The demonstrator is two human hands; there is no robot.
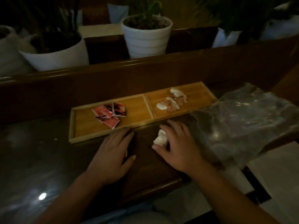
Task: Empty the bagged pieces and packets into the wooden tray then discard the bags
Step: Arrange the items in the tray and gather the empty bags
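A two-compartment wooden tray (80, 123) lies on the dark table. Red and black packets (110, 113) sit in its left compartment; clear-wrapped white pieces (173, 101) lie in the right one. My left hand (111, 157) rests flat on the table just in front of the tray, fingers spread; a thin white sliver shows by its thumb. My right hand (179, 149) curls over a small crumpled white piece (161, 138) on the table. A large clear plastic bag (247, 123) lies rumpled to the right, touching my right wrist.
A raised wooden ledge (145, 73) runs behind the tray. On it stand white plant pots: one at the left (56, 57), one in the middle (146, 38). The table's front edge drops to a pale floor (275, 175) at the right.
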